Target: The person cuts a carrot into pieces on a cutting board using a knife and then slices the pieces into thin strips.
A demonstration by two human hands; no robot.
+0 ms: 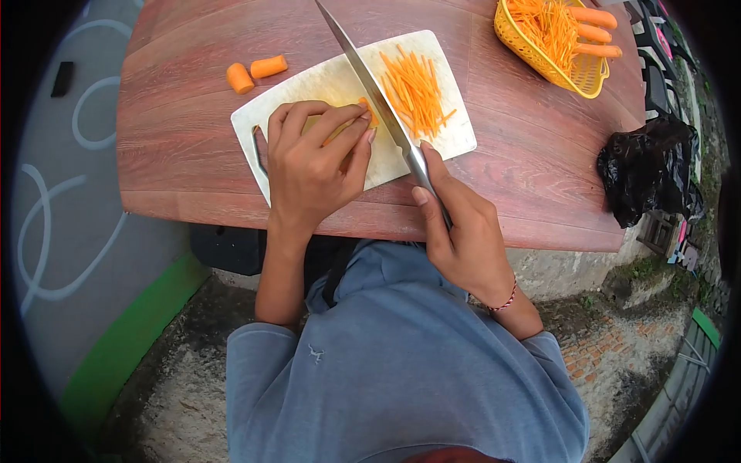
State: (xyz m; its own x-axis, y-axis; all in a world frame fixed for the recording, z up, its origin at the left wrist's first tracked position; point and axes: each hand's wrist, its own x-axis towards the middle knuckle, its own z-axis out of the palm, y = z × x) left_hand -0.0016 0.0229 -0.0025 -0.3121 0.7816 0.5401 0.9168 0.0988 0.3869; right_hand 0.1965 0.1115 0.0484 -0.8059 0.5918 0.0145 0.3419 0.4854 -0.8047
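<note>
My right hand (pixel 463 220) is closed round the handle of a kitchen knife (pixel 376 92), its long blade slanting across a white cutting board (pixel 455 116). Left of the blade, my left hand (pixel 315 150) presses down with bent fingers on a carrot piece (pixel 369 113); most of that piece is hidden under the fingers. Thin carrot strips (pixel 417 91) lie in a pile on the board, right of the blade. Beyond the board's upper left edge, two short carrot chunks (pixel 255 73) rest on the table.
The reddish wooden table (pixel 193 154) carries a yellow basket (pixel 532 58) at the upper right, holding shredded carrot and several whole carrots (pixel 594 35). A black plastic bag (pixel 648 170) hangs by the table's right edge. A grey wall (pixel 62 154) stands on the left.
</note>
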